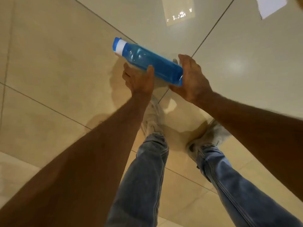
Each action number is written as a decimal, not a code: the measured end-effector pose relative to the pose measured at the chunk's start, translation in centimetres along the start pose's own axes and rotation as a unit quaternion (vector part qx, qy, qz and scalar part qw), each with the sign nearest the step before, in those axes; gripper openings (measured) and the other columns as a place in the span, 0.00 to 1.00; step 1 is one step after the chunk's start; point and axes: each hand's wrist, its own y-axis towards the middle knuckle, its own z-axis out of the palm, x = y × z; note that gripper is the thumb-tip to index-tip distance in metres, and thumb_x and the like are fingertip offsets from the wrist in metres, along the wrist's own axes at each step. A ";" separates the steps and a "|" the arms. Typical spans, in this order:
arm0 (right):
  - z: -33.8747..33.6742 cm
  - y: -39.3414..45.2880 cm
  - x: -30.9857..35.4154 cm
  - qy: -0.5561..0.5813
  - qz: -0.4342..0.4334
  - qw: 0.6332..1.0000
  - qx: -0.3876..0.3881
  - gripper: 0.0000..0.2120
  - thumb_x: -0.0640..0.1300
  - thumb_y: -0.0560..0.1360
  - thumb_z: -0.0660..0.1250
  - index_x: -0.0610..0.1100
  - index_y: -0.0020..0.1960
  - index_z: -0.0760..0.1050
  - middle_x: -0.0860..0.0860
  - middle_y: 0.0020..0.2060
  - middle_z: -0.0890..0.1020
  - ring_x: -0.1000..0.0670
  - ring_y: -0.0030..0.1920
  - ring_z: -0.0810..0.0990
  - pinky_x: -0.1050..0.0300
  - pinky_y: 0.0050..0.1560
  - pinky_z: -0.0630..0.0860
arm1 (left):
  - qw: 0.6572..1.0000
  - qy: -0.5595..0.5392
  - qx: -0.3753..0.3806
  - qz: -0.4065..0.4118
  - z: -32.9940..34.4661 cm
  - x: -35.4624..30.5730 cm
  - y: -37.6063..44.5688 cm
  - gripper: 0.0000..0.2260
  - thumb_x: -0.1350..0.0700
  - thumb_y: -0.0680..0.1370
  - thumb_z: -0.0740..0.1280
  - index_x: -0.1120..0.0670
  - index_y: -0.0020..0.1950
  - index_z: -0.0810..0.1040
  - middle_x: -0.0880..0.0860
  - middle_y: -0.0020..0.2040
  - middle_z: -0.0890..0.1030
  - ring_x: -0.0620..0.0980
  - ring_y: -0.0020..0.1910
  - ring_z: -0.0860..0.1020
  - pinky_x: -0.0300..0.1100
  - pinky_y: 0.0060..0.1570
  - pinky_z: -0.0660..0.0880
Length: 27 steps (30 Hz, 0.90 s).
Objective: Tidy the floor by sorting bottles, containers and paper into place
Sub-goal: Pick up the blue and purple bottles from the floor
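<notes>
Head view. Left hand (139, 79) cupped under the middle of the blue bottle (147, 63), thumb up against the near side, fingers curled round beneath and mostly hidden. Right hand (190, 76) pressed against the bottle's base end, fingers fairly straight along the far side, palm against the bottom corner; partly wrapping, not a tight fist. Held level between both hands, above the tiled floor (57, 63) and forward of the shoes (152, 115), with the blue-and-white cap (118, 45) pointing up and left, away from the left hand.

Probably stiff, smooth plastic, somewhat slippery; squarish body, easy to span mid-length. Weight hard to judge; contents unclear through the tinted wall. Best held at the waist. White paper (270, 5) well beyond the right hand.
</notes>
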 end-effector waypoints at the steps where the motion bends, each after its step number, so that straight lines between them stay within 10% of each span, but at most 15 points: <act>1: 0.5 0.3 -0.2 -0.012 -0.013 1.000 0.001 0.45 0.54 0.69 0.81 0.48 0.78 0.60 0.49 0.72 0.71 0.46 0.69 0.73 0.52 0.58 0.76 | 0.999 -0.031 -0.004 -0.019 0.6 -0.1 0.3 0.44 0.46 0.76 0.72 0.53 0.83 0.49 0.56 0.77 0.59 0.58 0.74 0.65 0.52 0.69 0.70; 9: 2.1 0.8 -1.0 -0.035 -0.003 0.999 0.019 0.36 0.44 0.75 0.75 0.46 0.78 0.61 0.45 0.71 0.71 0.44 0.68 0.72 0.43 0.61 0.81 | 0.975 -0.195 0.054 -0.086 2.0 0.0 1.3 0.31 0.53 0.80 0.71 0.51 0.79 0.60 0.54 0.69 0.75 0.54 0.65 0.77 0.53 0.65 0.78; 24: -6.8 -9.7 -0.5 0.143 0.114 0.982 -0.049 0.32 0.46 0.72 0.77 0.44 0.71 0.67 0.47 0.63 0.74 0.54 0.55 0.74 0.69 0.45 0.70 | 0.962 -0.175 0.192 -0.089 -0.6 -6.9 -9.6 0.22 0.45 0.75 0.76 0.48 0.67 0.76 0.47 0.54 0.84 0.48 0.52 0.85 0.40 0.43 0.82; 27: -9.4 -12.2 -0.1 0.170 0.132 0.975 -0.063 0.32 0.48 0.71 0.77 0.45 0.71 0.67 0.49 0.63 0.74 0.55 0.56 0.73 0.71 0.44 0.70 | 0.956 -0.179 0.220 -0.075 -0.8 -9.4 -13.0 0.22 0.46 0.77 0.74 0.49 0.68 0.76 0.50 0.58 0.84 0.51 0.58 0.83 0.46 0.55 0.80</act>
